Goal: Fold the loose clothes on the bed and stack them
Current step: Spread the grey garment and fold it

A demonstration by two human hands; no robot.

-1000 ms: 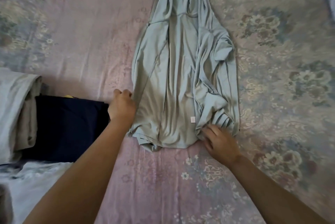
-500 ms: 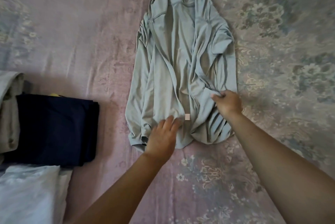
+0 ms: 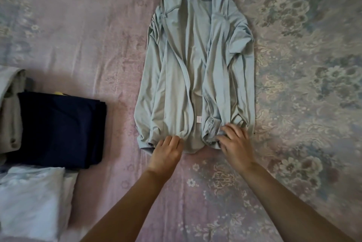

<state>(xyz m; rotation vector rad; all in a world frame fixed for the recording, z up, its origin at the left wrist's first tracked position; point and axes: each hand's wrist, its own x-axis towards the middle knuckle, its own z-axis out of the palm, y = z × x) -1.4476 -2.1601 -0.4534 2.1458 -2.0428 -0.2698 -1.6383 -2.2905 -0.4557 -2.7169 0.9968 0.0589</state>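
Landmark for all positions: the pale blue-green hooded top [image 3: 197, 65], lying flat and lengthwise on the bed [image 3: 78, 36], hood end away from the person, hem end toward them. Both side panels are folded in toward its middle, fabric wrinkled. A small white tag [image 3: 199, 119] shows near the hem, at the centre.

Far left of the top, at the frame edge: a grey folded garment [image 3: 10, 108], partly cut off. Just beside it, toward the top: a folded dark navy garment [image 3: 58, 130], with a sliver of something yellow showing at its far edge. Nearer the person than the navy garment: a white folded cloth [image 3: 31, 200].

Left hand [image 3: 168, 151]: at the top's hem, left of the tag. Fingers curled, fingertips meeting the hem edge; it looks like a pinch on the fabric, though the finger ends are partly hidden.

Right hand [image 3: 235, 143]: at the hem, right of the tag, lying on the bunched folded-in panel. Fingers spread and only slightly bent, pressing on the cloth rather than closing round it.

Bed cover right of the top: floral print, grey-blue and cream.
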